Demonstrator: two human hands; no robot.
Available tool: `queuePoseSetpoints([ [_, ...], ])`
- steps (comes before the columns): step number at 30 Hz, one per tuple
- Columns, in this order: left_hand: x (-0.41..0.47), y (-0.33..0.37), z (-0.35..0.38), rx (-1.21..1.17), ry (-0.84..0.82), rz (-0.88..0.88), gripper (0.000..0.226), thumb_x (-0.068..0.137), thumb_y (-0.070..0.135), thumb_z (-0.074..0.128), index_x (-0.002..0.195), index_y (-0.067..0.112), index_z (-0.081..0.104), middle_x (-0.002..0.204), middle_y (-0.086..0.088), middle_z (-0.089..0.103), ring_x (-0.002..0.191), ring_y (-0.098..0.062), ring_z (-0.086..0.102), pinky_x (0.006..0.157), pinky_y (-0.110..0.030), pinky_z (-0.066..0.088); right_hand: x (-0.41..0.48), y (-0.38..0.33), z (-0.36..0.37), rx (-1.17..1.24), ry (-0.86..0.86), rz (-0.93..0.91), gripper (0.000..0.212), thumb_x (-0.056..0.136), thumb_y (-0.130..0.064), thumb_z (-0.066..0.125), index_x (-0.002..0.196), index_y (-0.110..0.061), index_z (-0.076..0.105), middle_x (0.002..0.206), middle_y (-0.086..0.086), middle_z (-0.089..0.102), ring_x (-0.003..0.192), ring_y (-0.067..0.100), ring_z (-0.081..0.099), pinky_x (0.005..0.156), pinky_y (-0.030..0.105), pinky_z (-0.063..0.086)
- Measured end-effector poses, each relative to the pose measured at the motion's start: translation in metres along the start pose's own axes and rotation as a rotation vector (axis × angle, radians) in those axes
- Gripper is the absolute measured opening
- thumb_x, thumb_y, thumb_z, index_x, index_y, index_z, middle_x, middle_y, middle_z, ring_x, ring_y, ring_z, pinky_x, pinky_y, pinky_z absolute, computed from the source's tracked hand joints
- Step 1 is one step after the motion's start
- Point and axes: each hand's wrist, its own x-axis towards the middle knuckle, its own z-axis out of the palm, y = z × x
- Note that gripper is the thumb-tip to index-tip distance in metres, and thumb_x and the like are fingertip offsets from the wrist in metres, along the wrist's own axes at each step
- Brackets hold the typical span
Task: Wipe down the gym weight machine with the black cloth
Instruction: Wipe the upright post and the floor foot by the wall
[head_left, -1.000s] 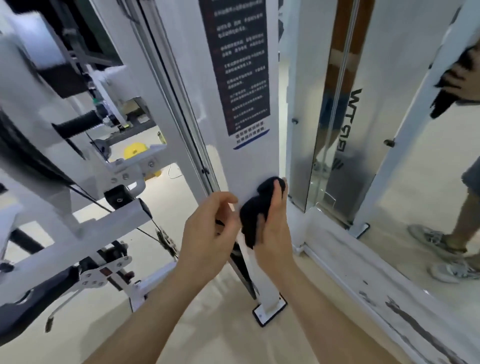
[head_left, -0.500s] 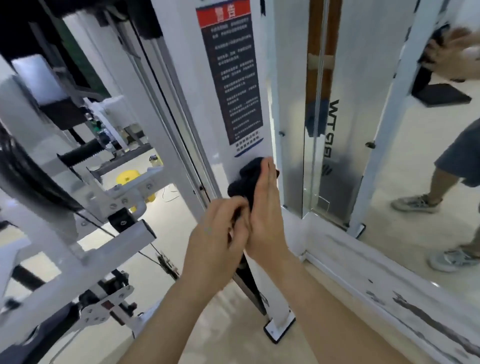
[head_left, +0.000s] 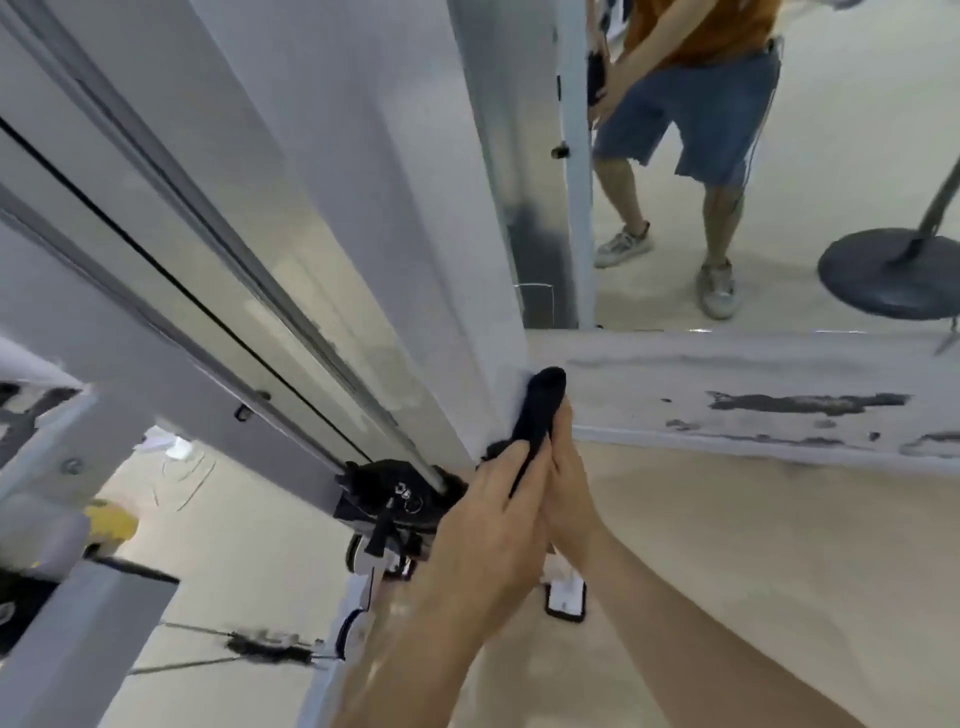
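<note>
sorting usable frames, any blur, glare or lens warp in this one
Head view: wide-angle warp slants the white post; motion blur smears the lower-left frame parts; the black cloth reads fairly sharp; the mirror shows no harsh glare.

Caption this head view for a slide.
Left hand grips and right hand presses black cloth against machine's white upright near floor.
</note>
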Motion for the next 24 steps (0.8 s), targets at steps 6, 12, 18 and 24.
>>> queuePoseSetpoints([
  [6, -0.052, -0.051, 0.122, -0.002, 0.217, 0.064, 0.066, 0.082, 0.006, 0.056, 0.144, 0.022, 0.039, 0.102, -0.004, 0.045, 0.084, -0.021, 0.048, 0.073, -0.029, 0.047, -0.003, 0.098, 0.017, 0.228, 0.126, -0.011, 0.015, 0.105, -0.028, 0.037, 0.116, -0.033, 0.045, 0.09, 0.001, 0.056, 0.078, 0.01, 0.055, 0.068, 0.026, 0.049],
  [12, -0.094, -0.094, 0.223, 0.294, 0.427, 0.158, 0.075, 0.075, -0.014, 0.061, 0.135, 0.03, 0.048, 0.095, -0.006, 0.039, 0.079, -0.023, 0.043, 0.071, -0.034, 0.048, -0.015, 0.214, 0.027, 0.243, 0.07, -0.077, 0.017, 0.099, -0.031, 0.033, 0.114, -0.024, 0.038, 0.084, -0.028, 0.055, 0.081, 0.001, 0.055, 0.078, 0.033, 0.049],
  [18, -0.123, -0.111, 0.298, 0.235, 0.557, 0.238, 0.056, 0.08, -0.005, 0.058, 0.127, 0.025, 0.06, 0.101, -0.006, 0.046, 0.08, -0.026, 0.05, 0.088, -0.024, 0.037, -0.02, 0.311, 0.042, 0.306, 0.119, -0.144, 0.003, 0.104, -0.02, 0.036, 0.103, -0.017, 0.038, 0.075, -0.026, 0.052, 0.074, 0.002, 0.052, 0.072, 0.03, 0.046],
  [24, -0.178, -0.109, 0.378, 0.137, 0.375, 0.179, 0.029, 0.082, 0.015, 0.056, 0.103, 0.014, 0.074, 0.086, -0.007, 0.059, 0.07, -0.023, 0.054, 0.055, -0.036, 0.047, -0.062, 0.416, 0.063, 0.248, 0.176, 0.043, 0.008, 0.104, -0.026, 0.04, 0.102, -0.018, 0.04, 0.083, -0.009, 0.056, 0.073, 0.001, 0.057, 0.067, 0.02, 0.047],
])
